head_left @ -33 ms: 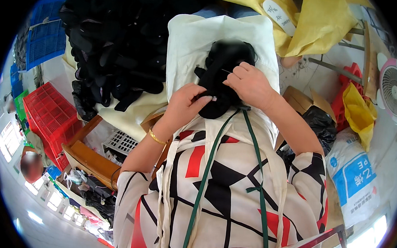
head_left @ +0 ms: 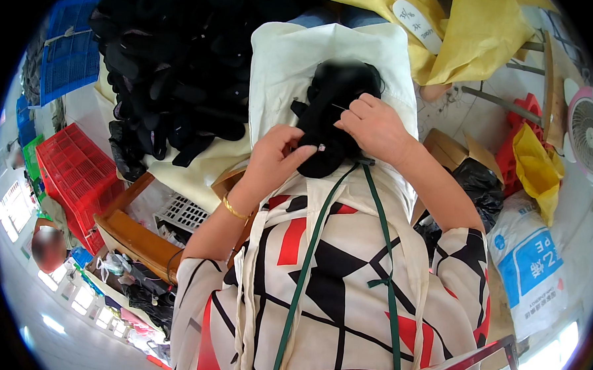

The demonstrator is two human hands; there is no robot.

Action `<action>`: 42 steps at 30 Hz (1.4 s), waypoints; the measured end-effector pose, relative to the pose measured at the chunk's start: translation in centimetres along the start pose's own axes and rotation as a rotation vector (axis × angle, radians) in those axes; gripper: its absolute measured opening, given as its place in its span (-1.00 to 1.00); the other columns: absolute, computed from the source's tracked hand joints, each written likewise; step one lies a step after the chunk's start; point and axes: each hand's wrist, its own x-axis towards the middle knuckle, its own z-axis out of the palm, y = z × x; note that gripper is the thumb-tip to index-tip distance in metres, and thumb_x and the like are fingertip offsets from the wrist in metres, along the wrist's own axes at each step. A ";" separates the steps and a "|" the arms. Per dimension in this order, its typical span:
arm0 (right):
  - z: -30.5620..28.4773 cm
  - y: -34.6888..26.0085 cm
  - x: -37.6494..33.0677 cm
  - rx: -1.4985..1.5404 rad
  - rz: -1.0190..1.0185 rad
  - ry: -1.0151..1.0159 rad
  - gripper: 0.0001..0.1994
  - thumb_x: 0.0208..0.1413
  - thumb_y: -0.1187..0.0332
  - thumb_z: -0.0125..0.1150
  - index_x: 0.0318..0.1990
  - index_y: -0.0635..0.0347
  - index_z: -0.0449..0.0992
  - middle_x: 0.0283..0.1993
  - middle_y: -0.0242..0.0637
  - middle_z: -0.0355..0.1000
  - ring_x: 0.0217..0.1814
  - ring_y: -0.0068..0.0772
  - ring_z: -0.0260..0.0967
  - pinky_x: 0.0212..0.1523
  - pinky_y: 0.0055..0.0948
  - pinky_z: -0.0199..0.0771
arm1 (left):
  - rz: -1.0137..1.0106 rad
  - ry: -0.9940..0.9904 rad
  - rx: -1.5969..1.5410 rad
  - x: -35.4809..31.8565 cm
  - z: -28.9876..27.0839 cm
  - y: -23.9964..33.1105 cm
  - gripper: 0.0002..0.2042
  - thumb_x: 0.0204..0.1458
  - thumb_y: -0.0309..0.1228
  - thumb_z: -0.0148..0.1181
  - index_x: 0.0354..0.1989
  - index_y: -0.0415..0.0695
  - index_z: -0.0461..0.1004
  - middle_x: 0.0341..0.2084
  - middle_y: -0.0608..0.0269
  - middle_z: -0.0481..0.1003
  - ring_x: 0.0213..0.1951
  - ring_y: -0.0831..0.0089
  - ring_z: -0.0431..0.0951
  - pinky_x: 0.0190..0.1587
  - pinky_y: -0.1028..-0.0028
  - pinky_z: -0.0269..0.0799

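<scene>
A soft black fabric piece [head_left: 325, 123], perhaps footwear, lies bunched on the white cloth [head_left: 275, 58] over my lap. A small pale spot shows on it beside my left thumb. My left hand [head_left: 276, 154] closes on its left edge, fingers curled under and the thumb along the top. Over its right side, my right hand [head_left: 375, 125] is closed in a pinch. A thin, bright, needle-like sliver [head_left: 338, 107] sticks out leftward from those fingers; its other end is hidden in them.
A large heap of similar black pieces [head_left: 169, 67] lies at the far left. Red [head_left: 78, 175] and blue crates [head_left: 70, 56] stand beyond it. To the right are yellow sheeting [head_left: 481, 41], a cardboard box [head_left: 444, 146], a black bag [head_left: 475, 189], a white sack [head_left: 525, 261] and a fan [head_left: 584, 135].
</scene>
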 end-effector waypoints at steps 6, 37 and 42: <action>-1.2 -1.0 0.6 0.000 -0.061 0.121 -0.80 -0.13 0.33 0.40 -0.46 0.09 0.44 -0.46 -0.35 0.27 -0.32 -0.26 0.33 0.10 -0.19 0.49 | -0.368 -0.072 -0.115 -2.6 1.3 -2.0 -0.57 -0.12 -0.21 0.49 -0.24 -0.28 0.49 -0.51 0.27 0.50 -0.46 0.51 0.42 -0.35 0.46 0.40; -0.4 1.8 5.7 0.521 0.554 0.246 -0.80 0.12 0.36 0.32 -0.15 0.26 0.55 -0.28 -0.13 0.46 -0.30 -0.16 0.46 -0.28 -0.32 0.48 | -0.020 0.114 0.324 8.6 -5.8 3.1 -0.53 0.08 0.05 0.24 -0.41 -0.22 0.51 -0.54 0.01 0.49 -0.42 0.13 0.52 -0.33 0.30 0.41; 1.3 0.5 7.9 0.598 0.530 0.008 -0.75 0.06 0.38 0.35 -0.12 0.24 0.54 -0.29 -0.14 0.43 -0.27 -0.13 0.42 -0.22 -0.26 0.45 | 0.027 0.055 0.157 8.5 -5.4 1.2 -0.71 -0.08 -0.27 0.42 -0.33 -0.19 0.49 -0.44 0.08 0.51 -0.37 0.13 0.53 -0.31 0.30 0.43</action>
